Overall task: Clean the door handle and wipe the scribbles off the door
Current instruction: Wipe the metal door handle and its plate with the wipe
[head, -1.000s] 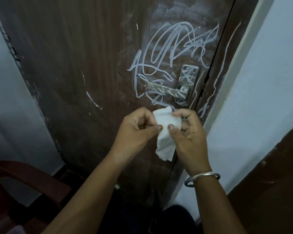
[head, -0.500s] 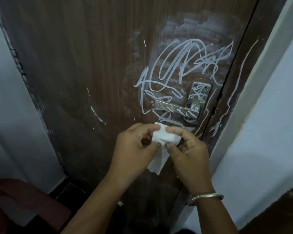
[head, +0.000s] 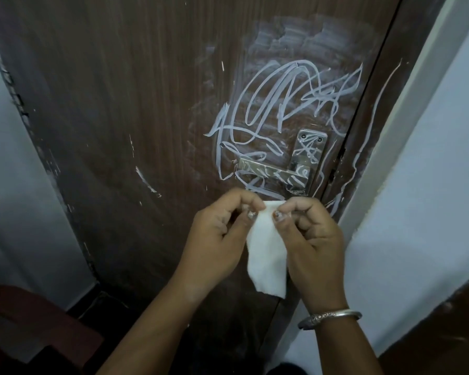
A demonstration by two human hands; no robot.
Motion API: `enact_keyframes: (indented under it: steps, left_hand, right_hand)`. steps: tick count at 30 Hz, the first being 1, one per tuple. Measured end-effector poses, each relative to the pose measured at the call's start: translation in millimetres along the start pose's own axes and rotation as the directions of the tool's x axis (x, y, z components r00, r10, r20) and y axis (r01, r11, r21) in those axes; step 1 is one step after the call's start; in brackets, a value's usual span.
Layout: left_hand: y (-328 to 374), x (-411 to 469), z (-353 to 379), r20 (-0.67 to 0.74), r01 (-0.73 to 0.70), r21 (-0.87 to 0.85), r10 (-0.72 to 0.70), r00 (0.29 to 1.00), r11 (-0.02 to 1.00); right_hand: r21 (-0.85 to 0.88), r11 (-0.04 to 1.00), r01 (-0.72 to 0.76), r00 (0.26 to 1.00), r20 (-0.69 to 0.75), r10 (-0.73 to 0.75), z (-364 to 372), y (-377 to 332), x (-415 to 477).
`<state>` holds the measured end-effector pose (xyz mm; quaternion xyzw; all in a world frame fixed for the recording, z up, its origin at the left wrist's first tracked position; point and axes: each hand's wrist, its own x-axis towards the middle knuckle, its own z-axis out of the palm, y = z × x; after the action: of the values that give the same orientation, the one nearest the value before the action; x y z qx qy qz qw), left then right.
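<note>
**Both hands pinch a white wipe just below the scribbled handle**

A dark brown wooden door [head: 146,104] fills the view, marked near its right edge with a tangle of white scribbles [head: 282,104]. The loops run over the wood, across the metal door handle [head: 271,173] and onto its backplate [head: 307,158]; a paler smeared haze sits above them. More white lines trail down the door frame [head: 374,125] to the right, and a short stray stroke [head: 146,182] lies on the wood left of the handle.

Just below the handle, the left hand [head: 220,234] and the right hand [head: 314,239] hold a white wipe [head: 267,247] between them. Each hand has its thumb and forefinger closed on the wipe's top edge, one on either corner, and the rest of the sheet hangs down loosely in front of the door. The wipe seems to be clear of the handle, though the angle makes it hard to be sure. A silver bangle [head: 331,318] circles the right wrist.

A pale wall [head: 431,185] stands to the right of the frame, and something dark red [head: 25,320], too dim to identify, sits at lower left.
</note>
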<state>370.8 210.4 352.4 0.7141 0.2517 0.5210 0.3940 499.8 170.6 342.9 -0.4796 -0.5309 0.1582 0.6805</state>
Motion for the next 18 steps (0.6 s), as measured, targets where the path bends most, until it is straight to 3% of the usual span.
enact_keyframes:
  steps: [5, 7, 11, 14, 18]
  left_hand:
    - [2.8, -3.3, -5.2, 0.024, 0.085, -0.032, -0.084, 0.996, 0.996]
    - [3.1, -4.1, -4.2, 0.000, 0.039, 0.074, -0.039, 0.999, 0.996]
    - [3.4, -3.6, -2.3, -0.077, -0.052, 0.230, 0.071, 0.994, 0.972]
    - [2.7, -3.1, -1.8, -0.085, -0.072, 0.190, 0.089, 0.992, 0.979]
    - [0.2, -5.0, -0.9, -0.099, -0.028, 0.064, 0.034, 0.995, 0.998]
  right_hand:
    - [0.128, 0.988, -0.086, 0.989, 0.133, 0.069, -6.2, -0.8, -0.5]
    - [0.055, 0.996, -0.070, 0.984, 0.166, 0.060, -5.6, -0.4, -1.6]
    - [-0.159, 0.984, 0.084, 0.994, 0.088, -0.071, -2.7, -1.9, -1.7]
    - [-0.154, 0.984, 0.094, 0.995, 0.057, -0.086, -3.3, -2.3, -0.8]
    - [-0.066, 0.998, 0.001, 1.000, 0.024, 0.001, -2.3, -1.1, -2.5]
